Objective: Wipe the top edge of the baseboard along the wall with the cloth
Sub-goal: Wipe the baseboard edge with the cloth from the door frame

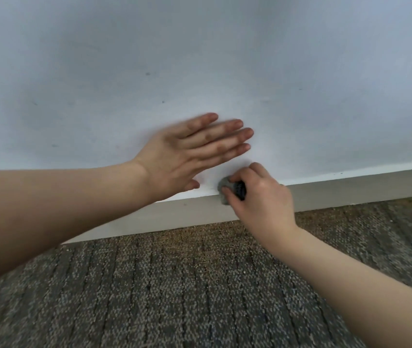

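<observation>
While the right hand (257, 197), reaching over the carpet (174, 285), pinches the bunched grey cloth (223, 190) onto the top edge of the baseboard (350, 194), firm downward pressure and one steady pass along that ledge are advised, the left hand (184, 156), fingers straight, steadying at the wall (199, 59) above.

You see 2 hands: left hand (182, 156), right hand (260, 197) | 1 crumpled grey cloth (223, 188) | 1 long off-white baseboard (350, 194) | 1 pale blue-grey wall (199, 59) | 1 speckled grey-brown carpet (174, 285)
</observation>
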